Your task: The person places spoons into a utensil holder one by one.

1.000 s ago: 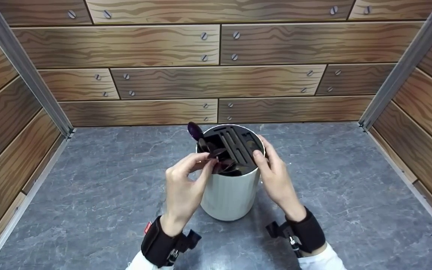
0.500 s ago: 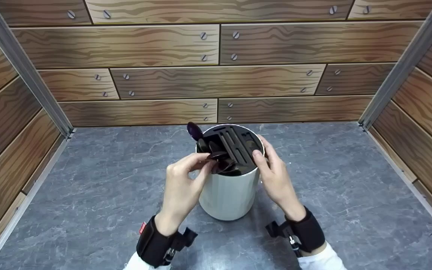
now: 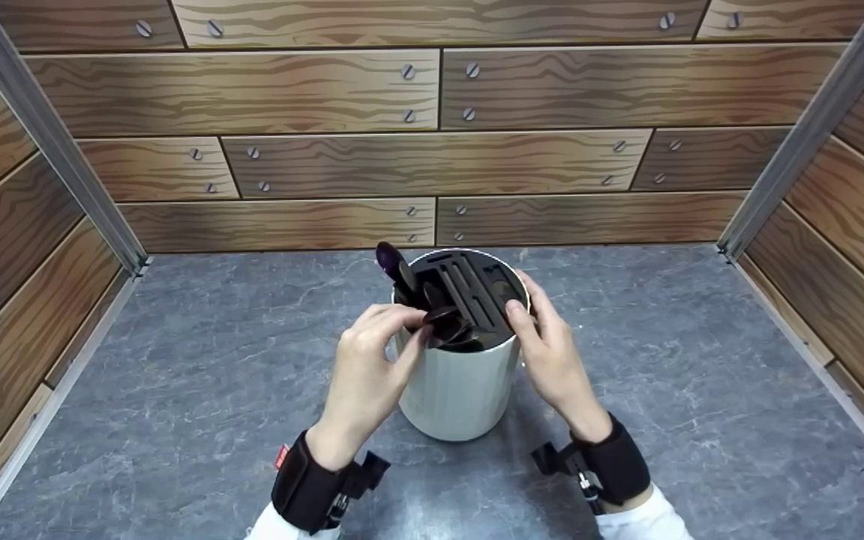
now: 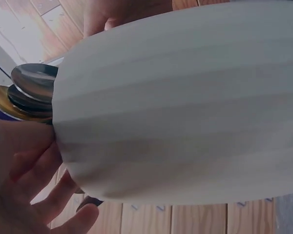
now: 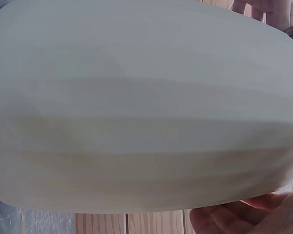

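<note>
A white ribbed utensil holder (image 3: 456,397) stands upright in the middle, with a black slotted insert (image 3: 481,300) in its top. Several dark spoons (image 4: 34,80) stick out of the open section on its left. At the near left rim, my left hand (image 3: 364,367) pinches a dark spoon (image 3: 443,315) between thumb and fingers; its handle is hidden inside the holder. My right hand (image 3: 556,360) grips the right side of the rim, thumb on top and fingers around the outer wall. A purple spoon (image 3: 388,259) leans out over the far left rim.
The holder stands on a grey marbled surface (image 3: 214,375). A wood-plank-patterned back wall (image 3: 432,165) and side walls enclose it, with metal rails (image 3: 799,127) at the corners.
My left hand has shifted slightly right with the pinched spoon, which now lies closer over the insert. Spoons at the far left have shifted slightly. My right hand stays in place.
</note>
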Tool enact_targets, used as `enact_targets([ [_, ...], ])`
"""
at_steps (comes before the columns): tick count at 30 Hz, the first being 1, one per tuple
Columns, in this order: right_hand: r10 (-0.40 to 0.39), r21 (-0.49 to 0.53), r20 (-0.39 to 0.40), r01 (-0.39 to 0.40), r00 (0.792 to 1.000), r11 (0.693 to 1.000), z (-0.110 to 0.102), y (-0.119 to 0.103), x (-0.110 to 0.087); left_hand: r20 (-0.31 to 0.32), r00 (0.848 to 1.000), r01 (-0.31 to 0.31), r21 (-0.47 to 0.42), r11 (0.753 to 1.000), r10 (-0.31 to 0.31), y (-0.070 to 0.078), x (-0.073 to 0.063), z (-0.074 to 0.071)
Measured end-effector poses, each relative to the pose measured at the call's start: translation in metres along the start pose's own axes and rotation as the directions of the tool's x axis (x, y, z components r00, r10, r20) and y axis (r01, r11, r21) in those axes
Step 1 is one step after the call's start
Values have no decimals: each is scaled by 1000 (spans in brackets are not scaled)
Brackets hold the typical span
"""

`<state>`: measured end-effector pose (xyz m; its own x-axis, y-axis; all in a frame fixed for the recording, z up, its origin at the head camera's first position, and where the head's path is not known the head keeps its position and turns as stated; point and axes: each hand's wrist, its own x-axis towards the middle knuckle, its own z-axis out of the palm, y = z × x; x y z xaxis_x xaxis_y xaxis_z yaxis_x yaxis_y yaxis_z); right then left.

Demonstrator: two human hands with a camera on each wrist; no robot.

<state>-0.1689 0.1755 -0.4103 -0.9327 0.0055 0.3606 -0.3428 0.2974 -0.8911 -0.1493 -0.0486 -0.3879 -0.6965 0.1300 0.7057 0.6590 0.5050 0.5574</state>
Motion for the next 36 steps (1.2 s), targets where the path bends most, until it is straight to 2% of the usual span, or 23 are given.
enact_targets([
  [5, 10, 3, 1, -10, 1000, 1000, 0, 1, 0, 71, 997, 2, 46, 999, -5, 3, 0, -4],
  [9, 18, 4, -3, -18, 1000, 1000, -1, 2, 1, 97, 995, 14, 61, 998, -20, 4, 0, -6],
  [18, 10, 6, -10, -10, 1000, 1000, -1, 1, -1, 85, 996, 9, 27, 1000, -11, 2, 0, -5],
  [26, 22, 1, 0, -22, 1000, 1000, 0, 1, 0, 75, 997, 26, 9, 1000, -26, 1, -1, -10],
  [29, 23, -6, 2, -23, 1000, 1000, 0, 1, 0, 82, 996, 30, 34, 999, -33, 2, -2, -13],
  [36, 20, -23, -1, -20, 1000, 1000, 0, 1, 0, 64, 997, 34, 160, 987, -45, 7, -5, -19],
])
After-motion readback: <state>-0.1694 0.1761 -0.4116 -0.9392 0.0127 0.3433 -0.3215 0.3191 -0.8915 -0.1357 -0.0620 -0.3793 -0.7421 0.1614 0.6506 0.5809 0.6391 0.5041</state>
